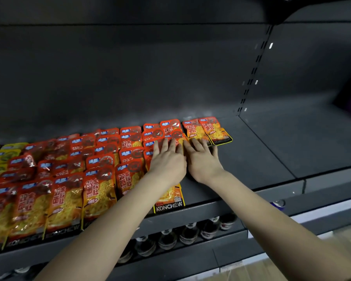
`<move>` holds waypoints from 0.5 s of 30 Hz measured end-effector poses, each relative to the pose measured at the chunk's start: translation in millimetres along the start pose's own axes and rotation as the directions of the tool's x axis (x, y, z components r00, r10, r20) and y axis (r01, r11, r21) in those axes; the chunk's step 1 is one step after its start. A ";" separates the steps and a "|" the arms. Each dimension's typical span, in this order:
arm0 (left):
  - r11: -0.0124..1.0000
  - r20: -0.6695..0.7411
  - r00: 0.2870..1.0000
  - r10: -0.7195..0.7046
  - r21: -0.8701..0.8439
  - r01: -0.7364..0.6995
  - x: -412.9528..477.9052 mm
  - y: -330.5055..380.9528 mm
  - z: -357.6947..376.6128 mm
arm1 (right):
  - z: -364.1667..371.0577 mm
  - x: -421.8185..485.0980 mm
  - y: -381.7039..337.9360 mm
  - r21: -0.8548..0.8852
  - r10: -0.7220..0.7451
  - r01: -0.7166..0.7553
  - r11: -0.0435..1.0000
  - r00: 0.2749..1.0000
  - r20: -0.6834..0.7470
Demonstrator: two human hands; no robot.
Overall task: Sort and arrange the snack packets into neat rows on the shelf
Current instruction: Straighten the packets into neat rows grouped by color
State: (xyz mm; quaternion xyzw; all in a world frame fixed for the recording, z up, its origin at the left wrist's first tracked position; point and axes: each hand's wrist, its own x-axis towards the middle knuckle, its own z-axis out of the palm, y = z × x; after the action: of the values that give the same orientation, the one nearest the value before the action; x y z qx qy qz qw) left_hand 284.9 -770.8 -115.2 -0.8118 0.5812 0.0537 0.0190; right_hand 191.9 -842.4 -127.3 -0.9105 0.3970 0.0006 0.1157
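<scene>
Orange-red snack packets (101, 185) lying flat, overlapping rows, grey shelf (261, 159) left half

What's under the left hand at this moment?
The left hand lies flat, fingers straight, on a column of red snack packets. One packet's KONCHEW end shows nearer the camera. How the packets overlap beneath the palm is hidden.

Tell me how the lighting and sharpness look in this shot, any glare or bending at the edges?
Head view: dim overall, back panel nearly black, light mostly on the red packets, the left hand and right hand. Head view: white glare on the packets at far left, which look smeared. Head view: wide-angle lens slants the slotted upright; bottles below sit in shadow.
</scene>
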 end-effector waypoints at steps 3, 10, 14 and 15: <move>1.000 -0.019 1.000 0.013 -0.008 -0.013 4.0 -2.6 -1.5 | -0.5 1.4 -0.5 0.012 -0.028 0.028 1.000 0.999 -0.020; 0.999 -0.074 0.997 -0.013 -0.037 0.010 17.3 10.6 -10.0 | -24.1 9.4 31.0 0.044 -0.039 0.043 0.998 0.994 -0.101; 0.998 -0.117 0.993 0.003 -0.062 -0.010 32.0 32.6 -22.1 | -38.4 15.2 57.0 0.057 -0.006 0.011 0.998 0.996 -0.089; 0.998 -0.121 0.993 0.010 -0.063 -0.018 36.5 38.5 -24.2 | -41.0 15.9 64.0 0.058 0.000 0.005 0.998 0.996 -0.087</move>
State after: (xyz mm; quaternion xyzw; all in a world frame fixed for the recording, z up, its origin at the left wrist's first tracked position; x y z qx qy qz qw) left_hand 261.7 -819.9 -93.9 -0.8096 0.5850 0.0233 -0.0423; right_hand 152.8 -904.7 -102.3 -0.9065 0.4001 -0.0505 0.1247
